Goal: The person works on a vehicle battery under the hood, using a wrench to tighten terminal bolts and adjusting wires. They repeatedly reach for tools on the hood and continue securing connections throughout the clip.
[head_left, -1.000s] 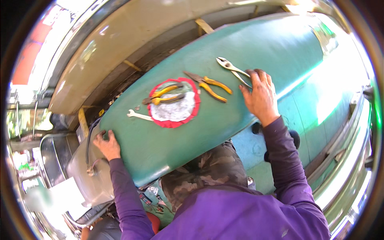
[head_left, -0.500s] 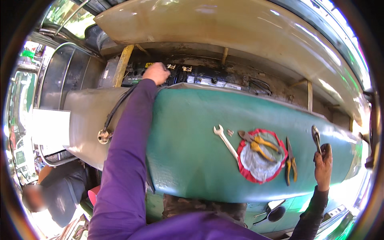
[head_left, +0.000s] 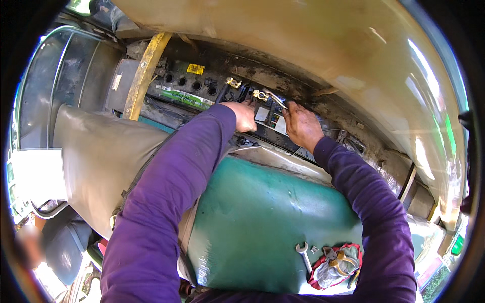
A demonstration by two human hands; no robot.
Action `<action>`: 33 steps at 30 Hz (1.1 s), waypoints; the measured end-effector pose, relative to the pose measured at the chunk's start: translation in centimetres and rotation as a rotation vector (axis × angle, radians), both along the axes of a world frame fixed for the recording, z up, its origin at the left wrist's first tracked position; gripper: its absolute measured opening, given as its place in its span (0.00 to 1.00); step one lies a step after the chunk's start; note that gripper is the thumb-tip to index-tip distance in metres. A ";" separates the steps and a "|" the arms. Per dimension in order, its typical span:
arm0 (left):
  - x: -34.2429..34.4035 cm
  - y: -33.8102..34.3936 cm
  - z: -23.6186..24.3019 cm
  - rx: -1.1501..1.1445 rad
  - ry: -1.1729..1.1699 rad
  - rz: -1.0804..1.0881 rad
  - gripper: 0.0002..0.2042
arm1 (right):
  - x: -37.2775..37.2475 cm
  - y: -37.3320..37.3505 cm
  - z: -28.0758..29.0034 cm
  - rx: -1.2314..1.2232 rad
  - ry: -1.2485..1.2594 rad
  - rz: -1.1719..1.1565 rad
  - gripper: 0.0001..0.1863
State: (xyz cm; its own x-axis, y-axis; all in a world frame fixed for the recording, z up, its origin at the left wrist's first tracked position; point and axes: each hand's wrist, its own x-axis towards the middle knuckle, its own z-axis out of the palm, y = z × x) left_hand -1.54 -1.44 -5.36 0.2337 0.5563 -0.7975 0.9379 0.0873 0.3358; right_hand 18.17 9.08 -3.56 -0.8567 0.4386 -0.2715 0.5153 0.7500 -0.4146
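A black battery (head_left: 188, 97) with a green stripe and round filler holes lies in the bay under the raised bench lid. Beside it is a second battery (head_left: 278, 122) with a white label. One brass terminal clamp (head_left: 233, 82) is near my left hand (head_left: 241, 115), another brass clamp (head_left: 260, 95) just right of it. My left fingers are curled down between the batteries; whatever they grip is hidden. My right hand (head_left: 303, 122) is closed around a metal wrench (head_left: 275, 99), its far end at the right-hand clamp.
A green seat pad (head_left: 268, 217) fills the near side. On it lie an open-end wrench (head_left: 303, 255), a small metal piece (head_left: 314, 249), and yellow-handled pliers (head_left: 337, 258) on a red-edged cloth (head_left: 323, 279). A yellow post (head_left: 144, 76) props the tan lid (head_left: 303, 40). Another person (head_left: 63, 247) sits lower left.
My right hand has come from the right end of the green pad into the battery bay with the wrench. My left hand has moved right along the batteries. The view has shifted closer.
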 end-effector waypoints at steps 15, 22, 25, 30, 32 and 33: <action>0.5 -0.3 -0.9 -0.062 -0.025 0.214 0.39 | -3.8 -0.3 -3.4 -0.044 0.091 -0.133 0.12; 0.4 0.0 -2.1 -0.126 -0.066 0.207 0.35 | -3.1 -1.0 -3.1 -0.119 0.260 -0.198 0.16; 0.5 -0.2 -3.0 -0.064 -0.051 0.195 0.34 | -2.1 -1.8 -4.0 -0.076 0.001 -0.057 0.12; 0.4 -0.3 -3.3 -0.041 -0.037 0.158 0.34 | -1.8 -2.6 -5.1 -0.199 0.152 -0.305 0.21; 0.6 -0.5 -2.9 0.058 0.017 0.227 0.31 | -2.3 -2.8 -4.9 -0.197 -0.117 -0.190 0.21; 0.7 -0.5 -2.7 0.057 0.029 0.243 0.30 | -2.7 -2.9 -4.7 -0.194 -0.263 -0.149 0.21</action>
State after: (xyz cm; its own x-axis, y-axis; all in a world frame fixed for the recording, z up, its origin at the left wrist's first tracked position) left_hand -0.88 -1.98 -8.03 0.0651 0.6376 -0.7676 0.9009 0.2933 0.3200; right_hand 15.46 6.22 -8.26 -0.6766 0.4725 -0.5648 0.7215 0.5787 -0.3802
